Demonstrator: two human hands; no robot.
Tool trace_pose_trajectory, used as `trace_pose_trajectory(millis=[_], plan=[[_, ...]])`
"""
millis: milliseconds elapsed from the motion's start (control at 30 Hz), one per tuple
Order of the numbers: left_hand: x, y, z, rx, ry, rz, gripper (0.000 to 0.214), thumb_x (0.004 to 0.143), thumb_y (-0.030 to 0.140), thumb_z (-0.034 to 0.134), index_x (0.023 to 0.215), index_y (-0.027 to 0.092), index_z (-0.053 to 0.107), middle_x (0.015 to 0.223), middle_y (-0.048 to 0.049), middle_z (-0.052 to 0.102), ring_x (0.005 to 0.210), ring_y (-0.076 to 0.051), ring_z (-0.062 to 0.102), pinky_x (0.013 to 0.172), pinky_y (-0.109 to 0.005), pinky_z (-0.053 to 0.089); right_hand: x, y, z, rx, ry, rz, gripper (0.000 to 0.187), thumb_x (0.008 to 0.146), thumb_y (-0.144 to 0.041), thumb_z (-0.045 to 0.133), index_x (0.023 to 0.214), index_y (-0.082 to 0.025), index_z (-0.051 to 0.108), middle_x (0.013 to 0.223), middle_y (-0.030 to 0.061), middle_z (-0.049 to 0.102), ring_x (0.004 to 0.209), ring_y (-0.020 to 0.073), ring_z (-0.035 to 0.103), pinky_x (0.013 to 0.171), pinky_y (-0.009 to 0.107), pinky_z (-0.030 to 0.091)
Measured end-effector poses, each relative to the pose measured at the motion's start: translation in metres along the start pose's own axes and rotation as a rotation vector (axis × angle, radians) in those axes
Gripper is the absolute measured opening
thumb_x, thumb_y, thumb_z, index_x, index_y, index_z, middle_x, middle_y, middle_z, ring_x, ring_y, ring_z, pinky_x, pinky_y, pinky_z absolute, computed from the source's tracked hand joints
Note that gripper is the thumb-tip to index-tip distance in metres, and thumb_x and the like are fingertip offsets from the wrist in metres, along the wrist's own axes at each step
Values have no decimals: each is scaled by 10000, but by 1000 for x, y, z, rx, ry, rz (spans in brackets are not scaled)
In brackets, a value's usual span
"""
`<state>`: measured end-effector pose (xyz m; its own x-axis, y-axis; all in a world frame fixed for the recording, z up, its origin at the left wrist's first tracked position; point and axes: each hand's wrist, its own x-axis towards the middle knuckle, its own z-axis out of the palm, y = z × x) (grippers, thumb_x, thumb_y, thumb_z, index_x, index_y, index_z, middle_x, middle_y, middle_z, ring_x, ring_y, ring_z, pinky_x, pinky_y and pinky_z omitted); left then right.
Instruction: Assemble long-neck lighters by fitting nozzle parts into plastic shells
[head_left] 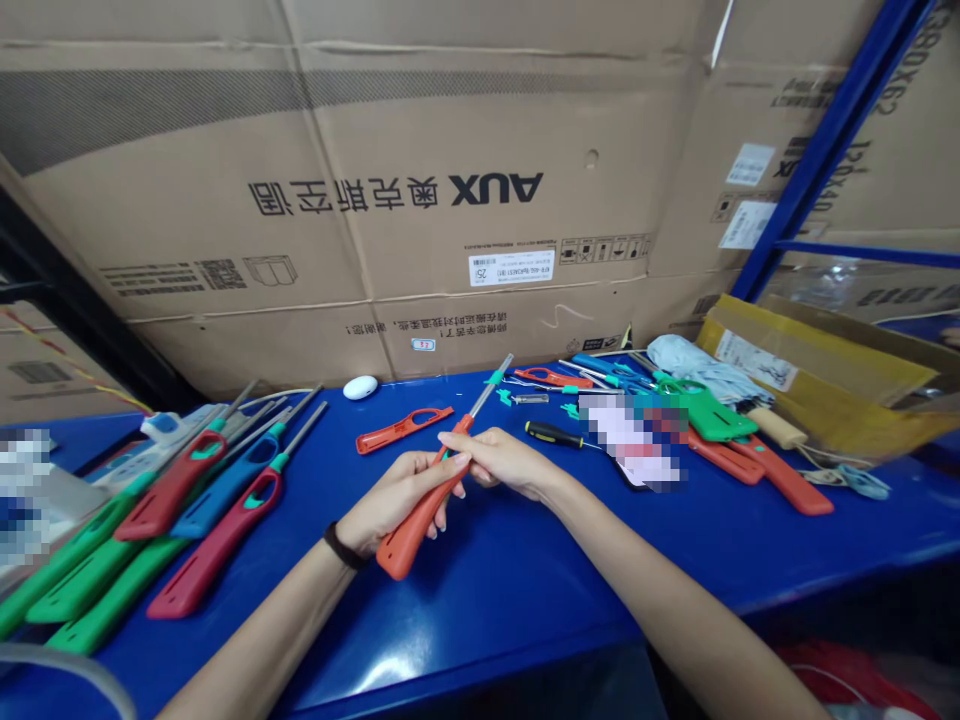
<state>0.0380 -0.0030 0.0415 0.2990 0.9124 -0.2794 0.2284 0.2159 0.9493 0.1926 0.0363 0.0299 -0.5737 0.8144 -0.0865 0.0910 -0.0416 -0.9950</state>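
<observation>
Two bare hands close together on an orange utility lighter (406, 540): the left hand (394, 495) wraps its handle, the right hand (502, 462) pinches its upper end. Left of that lighter, on a blue workbench (517, 610), lie a red handle shell (401, 430) and a pile of green, red and blue lighters (217, 510).

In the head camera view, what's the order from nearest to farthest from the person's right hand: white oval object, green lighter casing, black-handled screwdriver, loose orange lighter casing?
Starting from the right hand:
1. Black-handled screwdriver, just ahead to the right.
2. Loose orange lighter casing, to the left.
3. White oval object, farther left, toward the back.
4. Green lighter casing, far right.
</observation>
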Motion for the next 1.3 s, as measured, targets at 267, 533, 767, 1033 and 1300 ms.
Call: trace_pose_trajectory(millis=[267, 533, 767, 1033, 1300], plan=[[-5, 1, 8, 54, 112, 193, 380, 703, 510, 659, 658, 145, 561, 439, 21, 574, 353, -105, 542, 355, -178, 441, 0, -16, -21, 160, 304, -80, 488, 712, -649, 578, 781, -171, 646, 750, 52, 680, 598, 142, 594, 530, 244, 466], [-5, -5, 12, 34, -28, 141, 387, 737, 511, 641, 645, 142, 570, 439, 25, 561, 357, -90, 531, 357, -167, 442, 0, -20, -36, 477, 556, -198, 319, 667, -434, 738, 804, -156, 663, 899, 82, 713, 835, 178, 667, 773, 284, 536], [-5, -7, 8, -182, -122, 51, 471, 734, 592, 597, 611, 139, 560, 362, 34, 490, 272, -55, 429, 278, -122, 350, 0, -17, -33, 492, 423, -267, 276, 688, -399, 714, 856, -181, 692, 938, 64, 728, 920, 180, 667, 837, 280, 508], [-2, -8, 10, -334, -207, 7, 487, 736, 617, 575, 589, 161, 491, 339, 64, 412, 224, -25, 319, 230, -106, 272, 1, -15, -34, 596, 413, -321, 318, 729, -320, 691, 1034, -250, 632, 1052, 15, 703, 965, 165, 661, 855, 274, 497], [1, -12, 7, -299, -132, 27, 484, 729, 616, 585, 608, 157, 493, 388, 48, 461, 255, -45, 387, 238, -112, 318, 1, -14, -27, 572, 322, -302, 274, 820, -434, 586, 936, -197, 662, 980, 58, 724, 940, 189, 669, 835, 310, 511]])
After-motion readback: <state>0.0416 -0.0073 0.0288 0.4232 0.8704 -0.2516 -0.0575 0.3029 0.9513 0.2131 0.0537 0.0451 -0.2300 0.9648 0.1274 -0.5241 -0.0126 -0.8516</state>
